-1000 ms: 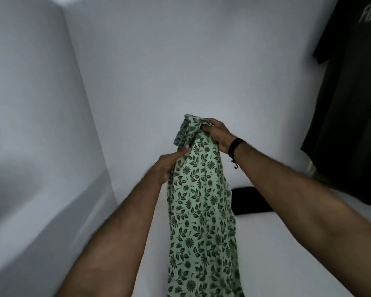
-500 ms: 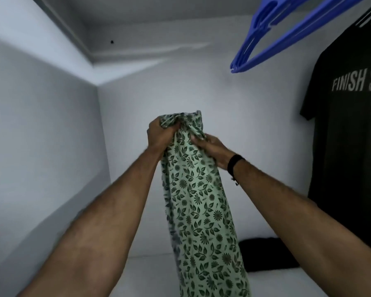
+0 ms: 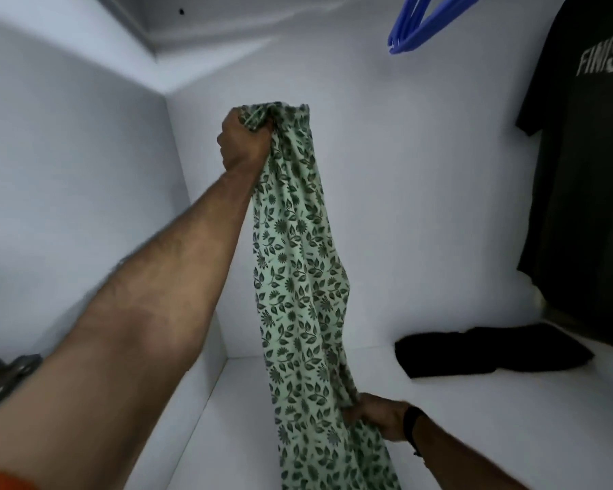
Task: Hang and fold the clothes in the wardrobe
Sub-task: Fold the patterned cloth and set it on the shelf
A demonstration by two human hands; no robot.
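Green leaf-print garment (image 3: 298,263) hangs long and bunched, left hand (image 3: 243,137) fisted on its top, right hand (image 3: 377,417) pinching its lower edge; blue hangers (image 3: 418,23) above-right of it

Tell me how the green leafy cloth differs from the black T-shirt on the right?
The green leafy cloth is pale with a dark leaf print; the black T-shirt is dark with white lettering. The cloth is bunched, held up by the left hand and gripped lower by the right hand; the T-shirt hangs spread out, untouched. Both hang inside the white wardrobe.
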